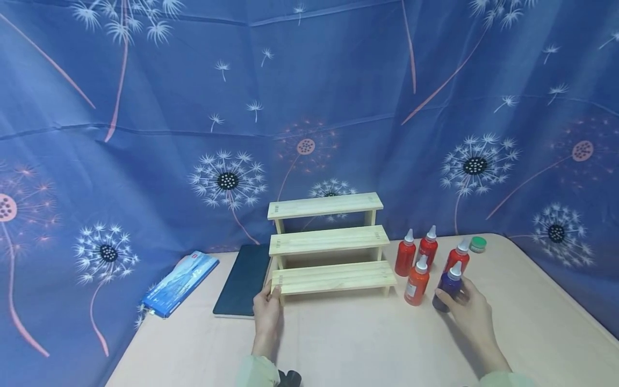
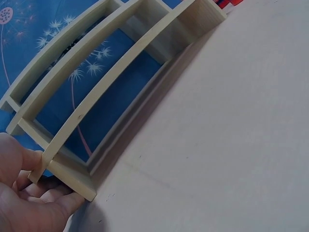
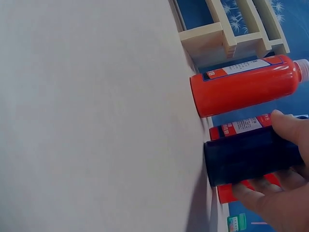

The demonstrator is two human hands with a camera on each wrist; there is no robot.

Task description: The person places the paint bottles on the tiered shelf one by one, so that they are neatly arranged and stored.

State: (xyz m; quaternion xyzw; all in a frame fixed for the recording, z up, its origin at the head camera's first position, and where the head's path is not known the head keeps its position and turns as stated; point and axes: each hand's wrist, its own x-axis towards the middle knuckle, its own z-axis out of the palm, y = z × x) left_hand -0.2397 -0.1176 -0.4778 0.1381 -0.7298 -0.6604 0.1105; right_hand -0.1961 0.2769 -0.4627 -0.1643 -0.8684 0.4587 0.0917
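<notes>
My left hand holds the left end of the lowest step of a pale wooden three-tier display stand. In the left wrist view the thumb lies on the board's end and the fingers reach beneath it, by the side support. On the right, my right hand grips a dark blue-purple squeeze bottle with a pale pointed cap. The bottle is upright; its base is at or very near the table. Beside it stand an orange-red bottle and red bottles.
A small green-lidded jar sits behind the bottles. Left of the stand lie a dark flat book-like object and a blue box. A blue dandelion-print curtain hangs behind the table. Something black shows at the front edge.
</notes>
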